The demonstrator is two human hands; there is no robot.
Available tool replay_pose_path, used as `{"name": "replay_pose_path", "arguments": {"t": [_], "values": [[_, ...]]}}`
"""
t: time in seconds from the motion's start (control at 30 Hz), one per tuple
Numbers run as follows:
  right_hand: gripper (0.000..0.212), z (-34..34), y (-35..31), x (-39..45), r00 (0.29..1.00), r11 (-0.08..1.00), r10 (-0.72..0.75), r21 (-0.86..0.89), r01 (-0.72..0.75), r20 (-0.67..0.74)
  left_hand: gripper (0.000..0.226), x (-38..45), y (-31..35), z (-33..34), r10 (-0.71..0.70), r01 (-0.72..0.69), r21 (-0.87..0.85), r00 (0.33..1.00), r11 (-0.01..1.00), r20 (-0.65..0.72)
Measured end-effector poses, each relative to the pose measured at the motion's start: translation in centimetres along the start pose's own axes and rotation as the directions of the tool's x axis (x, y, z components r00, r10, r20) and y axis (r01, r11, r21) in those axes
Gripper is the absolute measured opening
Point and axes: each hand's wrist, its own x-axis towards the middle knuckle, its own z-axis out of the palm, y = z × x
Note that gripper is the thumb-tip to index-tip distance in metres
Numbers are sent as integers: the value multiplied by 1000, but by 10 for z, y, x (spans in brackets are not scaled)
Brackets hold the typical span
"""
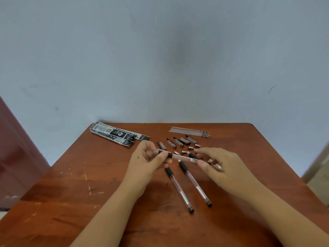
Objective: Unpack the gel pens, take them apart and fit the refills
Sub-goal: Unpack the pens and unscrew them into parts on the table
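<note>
My left hand (147, 157) pinches black grip end of clear pen barrel (185, 158), held above table (106, 184); right hand (216, 164) pinches tail end. Twist ends opposite, keep barrel level, pull straight. Refills (189, 131) wait at far edge.

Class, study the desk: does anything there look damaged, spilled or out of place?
Nothing spilled or broken shows. The table has pale scratches and scuffs on its left side. The parts lie sorted: refills in a bundle, caps in a row, empty wrappers piled at the far left corner.
</note>
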Motion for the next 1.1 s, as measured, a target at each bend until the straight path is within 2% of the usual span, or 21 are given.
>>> {"name": "replay_pose_path", "arguments": {"t": [0.1,0.23,0.3,0.37,0.47,0.53,0.63,0.77,0.83,0.9,1.1], "values": [[30,3,0,-1,999,998,-37,-53,36,-21,23,-1,-4,4,-11,10,11,996,1000,92],[28,4,1,-2,997,995,-62,-72,64,37,21,0,-10,6,-22,16,45,990,999,140],[26,1,1,-1,995,992,-79,-98,85,68,18,0,-11,6,-29,16,115,993,993,111],[19,-6,4,1,997,986,-75,-149,79,37,16,3,-11,4,-37,26,212,998,977,48],[17,-23,19,5,988,979,86,-174,-107,-127,19,7,-9,-3,33,-15,341,998,940,-48],[18,-30,33,7,954,948,232,-174,-266,-192,27,9,-9,-7,68,-49,574,998,817,-12],[18,-31,44,8,923,899,353,-217,-379,-152,45,16,-15,-16,-20,-55,849,997,526,77],[17,-26,49,8,910,878,402,-240,-414,-102,49,22,-19,-29,-244,103,974,969,204,-51],[17,-21,49,8,908,868,414,-268,-417,-73,49,22,-20,-30,-307,120,990,947,73,-92],[17,-17,48,8,900,858,435,-289,-425,-32,49,21,-22,-29,-323,116,993,941,38,-97],[18,-10,47,10,873,840,487,-296,-455,38,49,20,-21,-28,-306,112,993,947,24,-100]]}}
